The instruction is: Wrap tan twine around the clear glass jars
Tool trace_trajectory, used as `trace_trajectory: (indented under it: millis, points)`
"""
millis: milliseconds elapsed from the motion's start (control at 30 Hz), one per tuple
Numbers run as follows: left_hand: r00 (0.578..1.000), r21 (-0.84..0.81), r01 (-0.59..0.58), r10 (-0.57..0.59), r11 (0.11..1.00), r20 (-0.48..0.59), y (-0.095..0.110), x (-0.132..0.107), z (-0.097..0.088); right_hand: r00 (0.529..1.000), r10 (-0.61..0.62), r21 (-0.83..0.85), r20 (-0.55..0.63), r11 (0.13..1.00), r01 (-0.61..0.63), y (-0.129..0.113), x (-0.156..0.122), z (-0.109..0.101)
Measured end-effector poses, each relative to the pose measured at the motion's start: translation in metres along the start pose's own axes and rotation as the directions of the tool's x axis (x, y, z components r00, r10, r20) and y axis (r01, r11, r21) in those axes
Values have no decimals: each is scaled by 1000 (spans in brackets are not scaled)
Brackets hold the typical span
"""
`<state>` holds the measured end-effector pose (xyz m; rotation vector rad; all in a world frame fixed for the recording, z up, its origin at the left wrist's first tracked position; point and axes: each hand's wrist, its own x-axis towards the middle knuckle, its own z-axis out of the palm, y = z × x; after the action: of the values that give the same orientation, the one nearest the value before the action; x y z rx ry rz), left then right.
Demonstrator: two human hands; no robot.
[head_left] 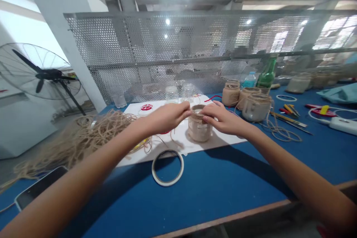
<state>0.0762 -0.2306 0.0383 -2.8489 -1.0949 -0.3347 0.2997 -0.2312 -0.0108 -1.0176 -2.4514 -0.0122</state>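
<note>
A glass jar (200, 131) stands upright on a white sheet (223, 140), with twine wound around its neck. My right hand (219, 117) grips the jar's neck from the right, thumb and fingers against the wound twine. At the left of the rim, my left hand (175, 114) is closed in a pinch; what lies between its fingertips is too small to make out. Loose strands trail below this hand toward a big tangled heap of jute twine (103, 134). In front of the jar a roll of white tape (167, 184) lies flat.
Twine-wrapped jars (231, 95), a green bottle (267, 72) and pens (290, 119) occupy the right side. A power strip (344, 124) lies farther right. Bare glass jars (171, 92) stand behind, before a perforated metal screen (156, 52). A phone (39, 186) lies at left; a fan (47, 74) stands beyond.
</note>
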Motion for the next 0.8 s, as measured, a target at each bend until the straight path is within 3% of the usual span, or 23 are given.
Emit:
trace_trajectory:
  millis: [100,233,533,800]
  points:
    - [997,-41,-71,71,997,6,-8,-9,28,1000,6,10,-28,1000,-6,-1,-1,2]
    - [995,41,-90,92,995,-48,-12,-11,45,999,32,-38,-43,999,-34,-7,-2,2]
    - [982,79,-128,137,989,-126,-24,-7,56,991,53,-138,-122,988,-70,-15,-1,11]
    - [984,42,-104,109,994,-138,-21,-2,58,979,61,-201,-195,974,-101,-16,0,18]
